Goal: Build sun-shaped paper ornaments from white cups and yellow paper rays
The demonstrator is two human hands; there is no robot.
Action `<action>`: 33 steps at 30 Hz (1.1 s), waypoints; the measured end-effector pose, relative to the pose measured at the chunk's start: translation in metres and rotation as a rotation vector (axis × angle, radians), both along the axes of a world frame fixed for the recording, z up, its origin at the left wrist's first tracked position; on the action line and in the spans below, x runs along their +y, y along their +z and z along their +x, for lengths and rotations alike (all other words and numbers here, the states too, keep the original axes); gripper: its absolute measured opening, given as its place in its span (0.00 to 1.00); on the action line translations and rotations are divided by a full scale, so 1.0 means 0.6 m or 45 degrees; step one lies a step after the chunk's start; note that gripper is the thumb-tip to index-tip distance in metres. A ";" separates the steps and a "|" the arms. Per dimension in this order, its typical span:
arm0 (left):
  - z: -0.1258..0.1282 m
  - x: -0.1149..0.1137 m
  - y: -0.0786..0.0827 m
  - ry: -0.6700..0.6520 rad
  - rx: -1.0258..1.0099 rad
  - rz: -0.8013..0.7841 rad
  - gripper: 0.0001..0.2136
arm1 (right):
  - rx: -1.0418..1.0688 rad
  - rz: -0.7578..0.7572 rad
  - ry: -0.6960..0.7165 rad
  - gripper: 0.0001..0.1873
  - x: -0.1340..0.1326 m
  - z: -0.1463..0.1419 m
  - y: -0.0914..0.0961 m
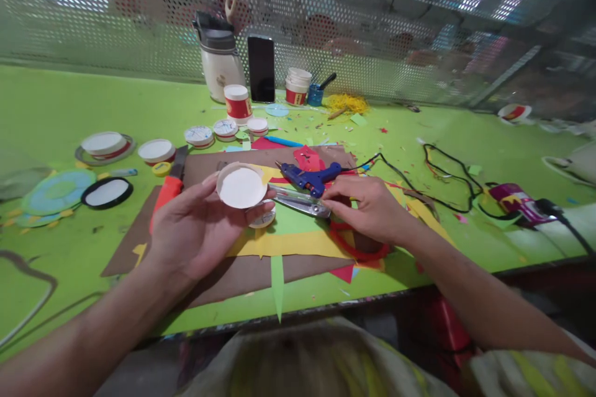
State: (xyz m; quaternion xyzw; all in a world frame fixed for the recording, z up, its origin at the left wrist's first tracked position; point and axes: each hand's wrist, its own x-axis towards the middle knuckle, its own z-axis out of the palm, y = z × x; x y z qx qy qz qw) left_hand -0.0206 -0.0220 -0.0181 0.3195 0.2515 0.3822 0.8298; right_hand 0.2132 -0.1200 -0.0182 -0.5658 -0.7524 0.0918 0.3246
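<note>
My left hand (195,229) grips a shallow round cup bottom (241,187) by its rim, its white inside facing me. My right hand (361,205) is closed, thumb and fingers pinched at the pivot of scissors (302,203) with red handles. The blades point left towards the cup bottom. Just beyond the scissors lies a blue glue gun (310,177), its nozzle to the left. Under my left fingers, a white disc with drawn lines (263,218) is partly hidden. Yellow paper (298,244) and green paper (277,285) lie beneath the hands.
A brown board (223,282) lies on the green table. An orange-handled cutter (167,194) is beside my left hand. Cut cup parts (199,136), a jug (222,65), a phone (261,69) and cups (297,87) stand behind. The black cord (449,167) runs right.
</note>
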 end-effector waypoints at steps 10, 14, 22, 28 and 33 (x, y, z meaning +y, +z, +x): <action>-0.015 0.013 0.044 0.188 -0.177 0.077 0.13 | -0.185 0.059 0.297 0.08 0.027 -0.073 0.014; -0.038 0.022 0.074 0.302 -0.246 0.228 0.16 | -0.283 0.048 0.383 0.10 0.041 -0.098 0.012; -0.077 0.041 0.089 0.307 -0.246 0.396 0.17 | -0.304 0.031 0.405 0.08 0.063 -0.123 0.005; -0.097 0.048 0.084 0.425 -0.163 0.434 0.14 | -0.463 -0.031 0.491 0.10 0.105 -0.187 0.022; -0.142 0.050 0.074 0.502 -0.159 0.501 0.14 | -0.544 0.010 0.821 0.11 0.150 -0.273 0.005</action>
